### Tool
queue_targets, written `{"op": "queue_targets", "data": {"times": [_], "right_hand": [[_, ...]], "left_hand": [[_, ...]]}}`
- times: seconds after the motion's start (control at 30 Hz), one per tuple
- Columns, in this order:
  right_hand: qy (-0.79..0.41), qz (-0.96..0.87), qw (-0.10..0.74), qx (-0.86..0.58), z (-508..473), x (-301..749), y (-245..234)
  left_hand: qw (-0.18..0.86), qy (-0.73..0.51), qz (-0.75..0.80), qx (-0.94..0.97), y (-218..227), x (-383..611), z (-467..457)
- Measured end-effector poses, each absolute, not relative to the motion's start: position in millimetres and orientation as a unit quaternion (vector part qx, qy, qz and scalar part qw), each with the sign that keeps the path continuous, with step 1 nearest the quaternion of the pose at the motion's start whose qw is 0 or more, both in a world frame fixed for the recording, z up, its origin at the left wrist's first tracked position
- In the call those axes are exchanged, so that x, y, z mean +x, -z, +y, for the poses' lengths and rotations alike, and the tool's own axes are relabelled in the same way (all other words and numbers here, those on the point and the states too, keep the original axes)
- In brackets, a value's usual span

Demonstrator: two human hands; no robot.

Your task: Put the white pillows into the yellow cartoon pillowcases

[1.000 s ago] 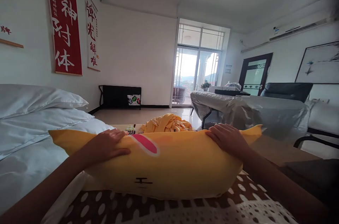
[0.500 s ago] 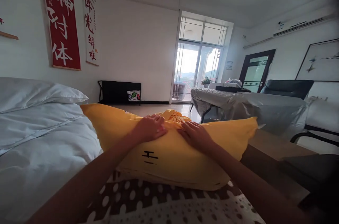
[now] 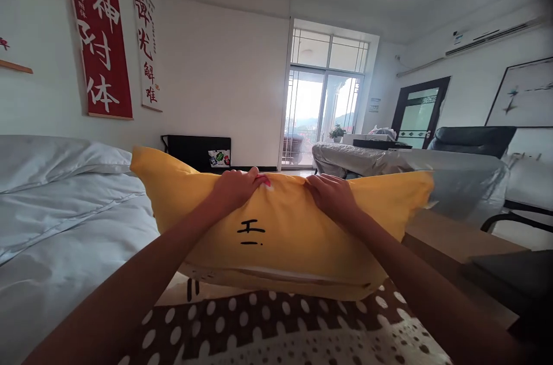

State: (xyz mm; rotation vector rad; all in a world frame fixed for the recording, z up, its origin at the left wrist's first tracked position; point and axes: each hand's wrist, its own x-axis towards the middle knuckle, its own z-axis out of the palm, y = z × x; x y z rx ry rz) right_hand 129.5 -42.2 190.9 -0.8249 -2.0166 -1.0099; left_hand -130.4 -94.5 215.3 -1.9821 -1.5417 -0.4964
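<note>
A yellow pillow point(image 3: 285, 244) with black lettering spans the middle of the head view, its two corners sticking out left and right. My left hand point(image 3: 237, 187) is closed on its far edge, left of centre, beside a small pink-red patch. On the same edge, right of centre, my right hand point(image 3: 332, 195) grips the fabric with curled fingers. The cloth puckers between the hands. Beneath the pillow lies a brown and cream bedspread point(image 3: 224, 324) with white dots. Part of another printed cloth shows under the pillow's near left side.
White bedding point(image 3: 73, 215) is piled at the left. A plastic-covered table point(image 3: 358, 158) with boxes and a plant stands ahead right, near a dark leather chair point(image 3: 473, 140). A brown box-like surface point(image 3: 458, 238) lies to the right. A black panel point(image 3: 190, 151) rests by the far wall.
Both hands have lifted the pillow's far edge and moved slightly apart. The bunched yellow cloth behind it is now hidden, and more of the dotted bedspread shows.
</note>
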Motion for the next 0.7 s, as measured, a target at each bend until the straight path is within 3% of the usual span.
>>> {"op": "queue_targets", "data": {"times": [0.1, 0.23, 0.4, 0.6, 0.7], "right_hand": [[0.348, -0.823, 0.316, -0.318, -43.5, 131.3, -199.2], [0.249, -0.858, 0.245, -0.377, -40.4, 112.8, -181.4], [0.142, -0.870, 0.253, -0.400, -35.8, 76.0, -163.7], [0.182, -0.875, 0.197, -0.404, -36.6, 55.2, -157.7], [0.192, -0.878, 0.219, -0.380, -35.5, 72.6, -165.1]], "left_hand": [[0.237, 0.193, -0.574, -0.760, -231.2, -131.8, -95.7], [0.197, 0.133, -0.553, -0.798, -210.6, -138.2, -87.9], [0.132, 0.143, -0.519, -0.832, -188.8, -149.0, -81.9], [0.183, 0.108, -0.525, -0.824, -178.9, -122.0, -74.1], [0.185, 0.119, -0.536, -0.815, -181.0, -124.8, -75.7]]}}
